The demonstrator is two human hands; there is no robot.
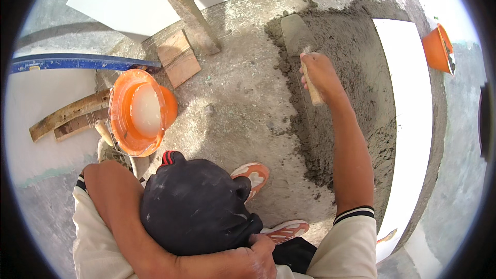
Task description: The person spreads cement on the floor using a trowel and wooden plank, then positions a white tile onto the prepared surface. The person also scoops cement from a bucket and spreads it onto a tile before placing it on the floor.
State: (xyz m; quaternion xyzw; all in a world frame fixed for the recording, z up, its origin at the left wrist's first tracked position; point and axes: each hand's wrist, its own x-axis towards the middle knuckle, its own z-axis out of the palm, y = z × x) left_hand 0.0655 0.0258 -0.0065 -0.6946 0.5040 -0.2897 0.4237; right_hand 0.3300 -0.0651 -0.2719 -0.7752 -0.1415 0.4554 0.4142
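My right hand (318,75) grips the wooden handle of a trowel (294,33), whose blade lies on a bed of grey wet mortar (351,124). A long white tile (408,124) runs along the right side of that bed. My left arm wraps around my bent knee in dark trousers (196,201), and my left hand (258,258) rests at the knee's right side, fingers curled; what they hold, if anything, is hidden.
Orange buckets (119,108) stand at left, one with milky liquid, beside wooden strips (67,113), a blue level (82,64) and a board (175,59). White tiles (119,0) and a timber (181,10) lie beyond. Another orange bucket (436,49) sits at far right.
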